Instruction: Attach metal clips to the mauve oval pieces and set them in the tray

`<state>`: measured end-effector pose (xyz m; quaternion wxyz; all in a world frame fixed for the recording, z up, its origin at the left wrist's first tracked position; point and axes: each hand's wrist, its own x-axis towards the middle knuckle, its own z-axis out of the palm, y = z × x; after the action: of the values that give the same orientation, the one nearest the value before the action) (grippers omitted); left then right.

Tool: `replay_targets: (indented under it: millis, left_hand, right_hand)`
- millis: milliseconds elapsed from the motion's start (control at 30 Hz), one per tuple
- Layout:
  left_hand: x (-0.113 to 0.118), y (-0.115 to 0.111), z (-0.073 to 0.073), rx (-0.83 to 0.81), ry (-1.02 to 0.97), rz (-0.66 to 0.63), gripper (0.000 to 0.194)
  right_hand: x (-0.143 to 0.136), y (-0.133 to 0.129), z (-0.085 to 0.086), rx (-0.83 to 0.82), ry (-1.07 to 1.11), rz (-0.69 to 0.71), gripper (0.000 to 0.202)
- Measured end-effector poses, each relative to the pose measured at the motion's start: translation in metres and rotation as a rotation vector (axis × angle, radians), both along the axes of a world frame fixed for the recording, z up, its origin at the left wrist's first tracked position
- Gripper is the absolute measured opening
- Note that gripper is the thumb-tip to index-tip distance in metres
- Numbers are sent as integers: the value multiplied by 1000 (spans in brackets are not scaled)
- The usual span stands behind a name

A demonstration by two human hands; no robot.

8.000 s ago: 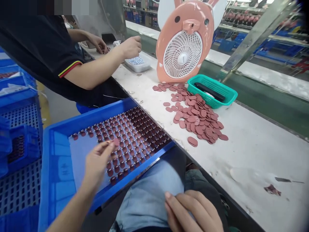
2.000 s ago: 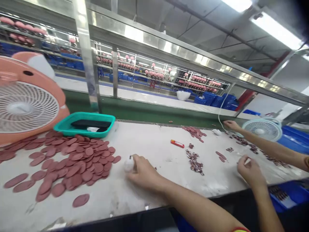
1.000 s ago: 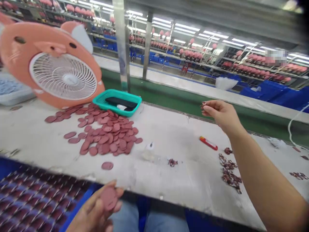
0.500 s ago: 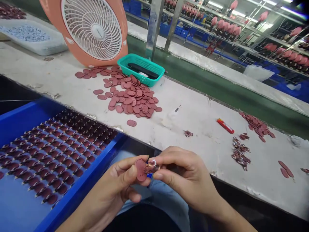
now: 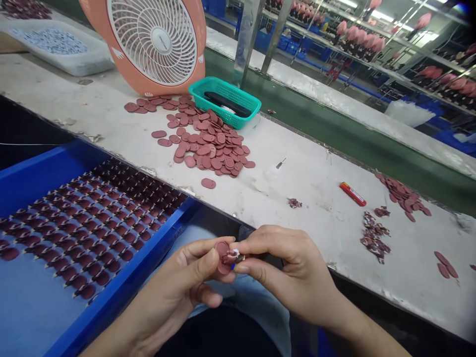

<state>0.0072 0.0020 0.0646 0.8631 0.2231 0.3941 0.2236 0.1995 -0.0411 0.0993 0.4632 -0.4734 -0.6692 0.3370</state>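
My left hand (image 5: 199,267) pinches a dark red oval disc (image 5: 222,249) between thumb and fingers, over my lap. From the other side my right hand (image 5: 278,267) pinches a small reddish-brown figurine (image 5: 234,256) with a white part on it, against the disc's face. Fingertips partly cover the figurine, and I cannot tell whether it is fixed to the disc. On the worktable ahead lies a heap of similar oval discs (image 5: 219,148), with one loose disc (image 5: 208,183) nearer me. Several small figurines (image 5: 375,238) are piled at the right.
A blue crate (image 5: 48,317) at left holds rows of discs with pieces attached. A peach fan (image 5: 204,39), a green basket (image 5: 256,106) and a white tray (image 5: 85,64) stand behind. A red knife-like tool (image 5: 352,194) and a small pointed tool (image 5: 280,163) lie on the table (image 5: 316,238).
The figurine now covers more of the disc's face, and the disc looks slightly turned. Both hands keep their grip. The view has shifted a little, so the table things appear farther right.
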Motion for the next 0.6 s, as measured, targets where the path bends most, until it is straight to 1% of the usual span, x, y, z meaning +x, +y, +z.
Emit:
replay_targets:
  millis: [100,167,233,433,500,600]
  left_hand:
    - [2,-1,10,-24,47,41,40]
    - [3,-1,14,-30,55,42,41]
    - [3,-1,14,-36,56,30,41]
    - [0,-1,1,-30,12,-9,39]
    - [1,-1,3,-35,26,7,40]
    - [3,-3,10,-59,40,45,40]
  right_hand:
    - [1,1,0,3,4,31,19]
    - [2,2,1,12,8,48,18]
    - [2,3,2,21,1,66,19]
    - [3,4,10,36,-90,117,13]
    - [3,4,11,30,-124,123,13]
    - [1,3,11,48,-140,126,11]
